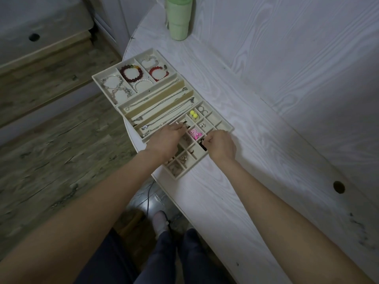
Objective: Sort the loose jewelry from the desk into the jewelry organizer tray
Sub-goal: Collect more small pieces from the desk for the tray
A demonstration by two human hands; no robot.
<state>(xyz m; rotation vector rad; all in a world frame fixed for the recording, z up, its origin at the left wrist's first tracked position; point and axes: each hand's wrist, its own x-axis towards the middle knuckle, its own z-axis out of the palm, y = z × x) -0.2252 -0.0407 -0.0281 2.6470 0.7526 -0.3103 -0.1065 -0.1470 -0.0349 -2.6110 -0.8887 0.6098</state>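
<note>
A cream jewelry organizer tray [96,77] lies on the white desk [266,99], along its left edge. Its far compartments hold beaded bracelets [131,73], the middle strips hold chain necklaces [164,111], and the near grid of small cells holds earrings, among them a yellow pair [193,114] and a pink piece [194,134]. My left hand [166,140] hovers over the small cells and pinches a small earring [185,125] at its fingertips. My right hand [222,145] is curled over the grid's right side, pinching a small dark piece [203,143].
A pale green tumbler [179,17] stands at the desk's far end. A round cable hole [338,187] sits in the desk at the right. The tray overhangs near the desk's curved left edge, with wooden floor [51,150] below. My legs and a foot show under the desk edge.
</note>
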